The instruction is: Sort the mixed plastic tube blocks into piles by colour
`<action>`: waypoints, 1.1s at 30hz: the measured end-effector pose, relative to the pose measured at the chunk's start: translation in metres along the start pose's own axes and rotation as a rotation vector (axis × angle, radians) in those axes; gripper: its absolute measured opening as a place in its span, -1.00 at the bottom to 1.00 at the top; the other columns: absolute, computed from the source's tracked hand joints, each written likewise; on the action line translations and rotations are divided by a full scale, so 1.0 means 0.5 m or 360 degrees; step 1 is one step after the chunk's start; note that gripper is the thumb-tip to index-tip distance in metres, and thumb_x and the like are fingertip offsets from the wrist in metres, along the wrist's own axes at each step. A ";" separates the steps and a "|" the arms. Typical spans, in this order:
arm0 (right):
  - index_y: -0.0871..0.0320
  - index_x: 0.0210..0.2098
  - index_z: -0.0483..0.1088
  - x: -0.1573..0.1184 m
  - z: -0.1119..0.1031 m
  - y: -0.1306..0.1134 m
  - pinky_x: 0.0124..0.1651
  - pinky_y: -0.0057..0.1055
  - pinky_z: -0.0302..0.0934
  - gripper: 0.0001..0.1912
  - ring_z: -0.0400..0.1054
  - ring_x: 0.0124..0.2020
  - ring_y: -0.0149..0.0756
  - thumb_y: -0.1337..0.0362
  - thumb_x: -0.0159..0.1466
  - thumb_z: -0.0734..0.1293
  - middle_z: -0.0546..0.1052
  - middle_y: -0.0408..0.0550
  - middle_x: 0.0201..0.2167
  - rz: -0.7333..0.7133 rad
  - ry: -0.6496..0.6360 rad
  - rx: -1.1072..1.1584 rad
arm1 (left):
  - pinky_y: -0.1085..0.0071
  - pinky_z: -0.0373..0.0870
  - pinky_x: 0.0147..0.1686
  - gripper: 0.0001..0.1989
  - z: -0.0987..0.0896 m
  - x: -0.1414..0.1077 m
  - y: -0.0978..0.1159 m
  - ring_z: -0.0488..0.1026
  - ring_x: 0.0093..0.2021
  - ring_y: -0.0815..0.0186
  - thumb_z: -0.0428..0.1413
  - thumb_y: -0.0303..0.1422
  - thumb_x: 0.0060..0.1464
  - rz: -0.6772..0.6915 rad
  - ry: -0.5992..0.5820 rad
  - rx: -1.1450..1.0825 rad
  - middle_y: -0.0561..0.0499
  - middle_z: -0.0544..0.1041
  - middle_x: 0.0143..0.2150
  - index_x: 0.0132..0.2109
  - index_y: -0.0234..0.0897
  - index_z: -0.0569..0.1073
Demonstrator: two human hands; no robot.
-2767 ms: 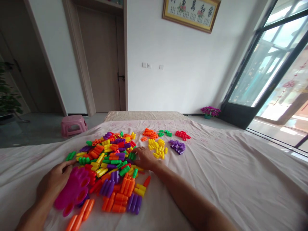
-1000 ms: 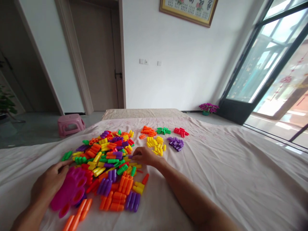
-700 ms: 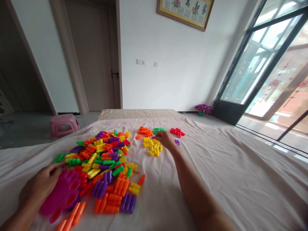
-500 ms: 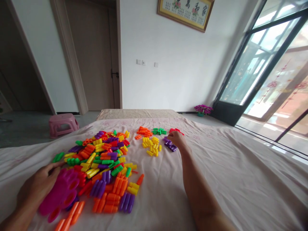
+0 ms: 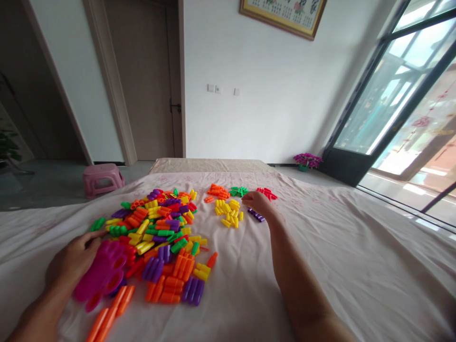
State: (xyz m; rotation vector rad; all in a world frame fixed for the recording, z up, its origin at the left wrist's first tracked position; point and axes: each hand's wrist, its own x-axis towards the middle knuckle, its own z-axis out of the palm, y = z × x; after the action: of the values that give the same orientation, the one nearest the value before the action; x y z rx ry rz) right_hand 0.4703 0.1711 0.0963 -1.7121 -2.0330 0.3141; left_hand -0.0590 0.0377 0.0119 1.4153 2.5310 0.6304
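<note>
My right hand (image 5: 259, 203) reaches forward over the table, fingers drawn together and pointing left. Whatever it may pinch is hidden. Beneath it, purple plastic pieces (image 5: 256, 215) show in part. Around it lie small groups of yellow pieces (image 5: 228, 207), green pieces (image 5: 238, 191) and red pieces (image 5: 266, 193). At the left, my left hand (image 5: 76, 256) rests beside a magenta plastic piece with round openings (image 5: 101, 273), thumb and index finger apart. Its index fingertip comes close to green pieces (image 5: 118, 231) at the edge of a large mixed pile (image 5: 160, 228).
Orange pieces (image 5: 218, 191) form another group at the back. Long joined orange pieces (image 5: 110, 313) lie near the front left. A pale, wrinkled cloth (image 5: 356, 266) covers the table. Beyond it stand a pink stool (image 5: 103, 179) and a pot of purple flowers (image 5: 307, 160).
My right hand has shifted slightly left relative to the pieces, so more of the red group shows and less of the purple. The view has turned slightly. My left hand stays beside the magenta piece.
</note>
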 end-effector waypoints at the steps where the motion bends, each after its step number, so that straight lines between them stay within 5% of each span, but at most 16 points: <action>1: 0.17 -0.26 0.58 -0.001 0.012 -0.021 -0.33 -0.51 0.16 -0.80 0.43 -0.36 -0.33 0.32 0.14 0.35 0.60 -0.10 -0.37 -0.0125 -0.0104 0.0095 | 0.37 0.33 -0.42 -0.49 -0.005 -0.005 0.007 0.50 -0.42 0.16 -0.14 -0.06 0.16 -0.0047 -0.0011 -0.0015 -0.10 0.62 -0.26 0.07 -0.13 0.52; 7: 0.11 -0.19 0.58 -0.033 0.101 -0.137 -0.35 -0.53 0.21 -0.76 0.45 -0.36 -0.36 0.31 0.13 0.40 0.60 -0.14 -0.35 -0.0570 -0.0804 0.0398 | 0.35 0.34 -0.36 -0.46 -0.017 -0.019 0.027 0.50 -0.32 0.13 -0.13 -0.04 0.15 -0.0110 -0.0049 -0.0031 -0.14 0.60 -0.16 0.10 -0.14 0.51; 11: 0.06 -0.08 0.55 -0.056 0.147 -0.177 -0.31 -0.53 0.22 -0.62 0.45 -0.33 -0.35 0.19 0.09 0.48 0.60 -0.14 -0.27 -0.0713 -0.0959 0.0256 | 0.33 0.34 -0.33 -0.44 -0.013 -0.015 0.022 0.49 -0.30 0.11 -0.16 -0.01 0.17 -0.0104 -0.0041 -0.0001 -0.16 0.59 -0.12 0.12 -0.12 0.49; 14: 0.05 -0.03 0.53 -0.070 0.166 -0.192 -0.30 -0.52 0.19 -0.53 0.44 -0.34 -0.35 0.18 0.05 0.50 0.60 -0.13 -0.25 -0.0822 -0.0935 0.0073 | 0.33 0.33 -0.33 -0.44 -0.009 -0.010 0.016 0.49 -0.30 0.11 -0.17 0.00 0.17 -0.0120 -0.0059 0.0004 -0.16 0.58 -0.12 0.13 -0.09 0.48; 20: 0.08 -0.10 0.55 -0.080 0.169 -0.199 -0.39 -0.49 0.07 -0.71 0.40 -0.38 -0.35 0.20 0.20 0.36 0.61 -0.09 -0.27 -0.1008 -0.0794 -0.0167 | 0.33 0.32 -0.33 -0.47 -0.005 -0.003 0.006 0.48 -0.31 0.11 -0.17 -0.04 0.18 -0.0082 -0.0054 -0.0002 -0.12 0.59 -0.09 0.11 -0.09 0.48; 25: 0.11 -0.03 0.53 -0.061 0.135 -0.178 -0.34 -0.51 0.10 -0.65 0.41 -0.32 -0.35 0.34 0.18 0.35 0.60 -0.07 -0.24 -0.0741 -0.0751 -0.0042 | 0.33 0.33 -0.34 -0.47 -0.010 -0.009 0.016 0.49 -0.31 0.11 -0.18 -0.05 0.18 -0.0100 -0.0055 0.0010 -0.12 0.59 -0.09 0.10 -0.11 0.49; 30: 0.16 -0.32 0.57 -0.030 0.085 -0.132 -0.37 -0.49 0.03 -0.79 0.36 -0.40 -0.37 0.42 0.17 0.28 0.58 -0.09 -0.39 -0.0641 -0.0432 -0.0205 | 0.34 0.33 -0.35 -0.48 -0.013 -0.012 0.021 0.50 -0.33 0.12 -0.15 -0.06 0.16 -0.0111 -0.0058 0.0002 -0.11 0.60 -0.13 0.11 -0.11 0.49; 33: 0.16 -0.33 0.57 -0.017 0.064 -0.101 -0.35 -0.47 0.03 -0.79 0.37 -0.38 -0.33 0.42 0.16 0.29 0.57 -0.06 -0.39 -0.0484 -0.0264 -0.0323 | 0.32 0.33 -0.35 -0.48 -0.008 -0.008 0.013 0.50 -0.35 0.11 -0.14 -0.06 0.15 -0.0087 -0.0045 -0.0022 -0.12 0.61 -0.15 0.10 -0.12 0.51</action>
State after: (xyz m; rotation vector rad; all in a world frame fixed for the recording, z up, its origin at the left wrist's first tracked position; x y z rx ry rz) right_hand 0.4120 0.1564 0.0898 -1.4973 -2.4810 0.1576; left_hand -0.0534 0.0362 0.0182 1.3360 2.5289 0.6127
